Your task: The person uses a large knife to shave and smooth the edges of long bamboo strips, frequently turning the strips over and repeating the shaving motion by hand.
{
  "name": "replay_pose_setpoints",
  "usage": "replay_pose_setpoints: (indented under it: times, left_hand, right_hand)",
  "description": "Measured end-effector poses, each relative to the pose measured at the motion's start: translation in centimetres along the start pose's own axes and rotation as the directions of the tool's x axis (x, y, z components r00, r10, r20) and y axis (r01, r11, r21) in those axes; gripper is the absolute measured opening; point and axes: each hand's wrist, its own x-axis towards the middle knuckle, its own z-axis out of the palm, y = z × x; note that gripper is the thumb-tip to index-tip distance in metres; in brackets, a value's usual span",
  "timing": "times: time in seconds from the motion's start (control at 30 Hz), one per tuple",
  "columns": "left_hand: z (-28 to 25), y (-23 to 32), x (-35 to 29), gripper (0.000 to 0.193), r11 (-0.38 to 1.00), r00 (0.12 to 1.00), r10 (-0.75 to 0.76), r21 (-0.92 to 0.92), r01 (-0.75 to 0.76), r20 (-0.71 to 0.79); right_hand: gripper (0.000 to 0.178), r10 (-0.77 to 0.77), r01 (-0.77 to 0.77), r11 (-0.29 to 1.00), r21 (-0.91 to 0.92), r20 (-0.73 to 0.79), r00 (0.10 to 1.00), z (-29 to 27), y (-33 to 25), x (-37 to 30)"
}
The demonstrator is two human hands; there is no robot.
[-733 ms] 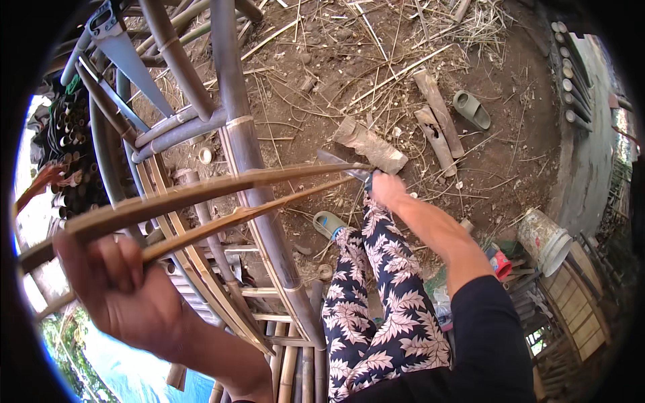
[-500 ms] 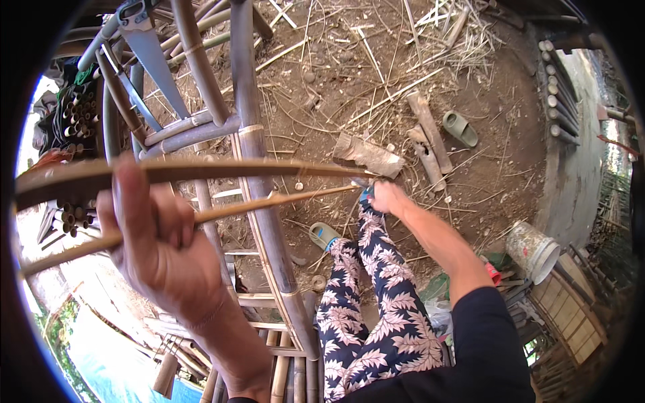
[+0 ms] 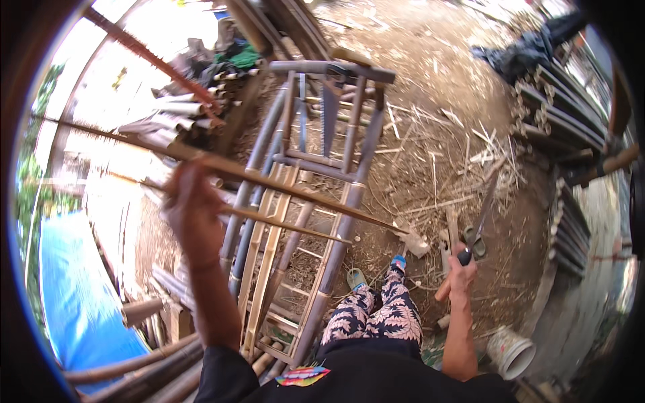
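Note:
My left hand (image 3: 193, 215), raised at the left, is closed round two long split bamboo strips. The wider upper strip (image 3: 289, 193) slants down to the right toward my feet. A thinner lower strip (image 3: 289, 227) runs roughly alongside it, apart at the right ends. My right hand (image 3: 461, 274), low at the right, grips a long knife (image 3: 485, 209) by its wooden handle. Its blade points away from me, clear of the strips, over loose wood and a sandal. Motion blurs my left fingers.
A bamboo frame (image 3: 334, 269) stands left of my legs, with a handsaw (image 3: 329, 117) hanging at its far end. Stacked bamboo poles (image 3: 568, 228) line the right. A white bucket (image 3: 510, 352) lies at lower right; a blue tarp (image 3: 74, 289) spreads at left. Shavings litter the ground.
The knife has come away from the strips, and my right hand has moved right with it. The strips now slant downward to the right in my left hand. The whole view has shifted.

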Motion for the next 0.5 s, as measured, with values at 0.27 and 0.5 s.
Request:
replay_pose_setpoints:
  times: [0.27, 0.5]
  left_hand:
    - [6.3, 9.7, -3.1, 0.022, 0.993, 0.955, -0.114, 0.038, 0.107, 0.273]
    - [-3.4, 3.7, -2.1, 0.055, 0.893, 0.938, -0.298, 0.400, 0.208, 0.176]
  right_hand:
    - [0.049, -0.551, 0.285, 0.832, 0.476, 0.653, 0.520, 17.9, -21.8, -9.1]
    - [0.031, -0.453, 0.144, 0.798, 0.585, 0.426, 0.783, 24.1, -16.4, -10.6]
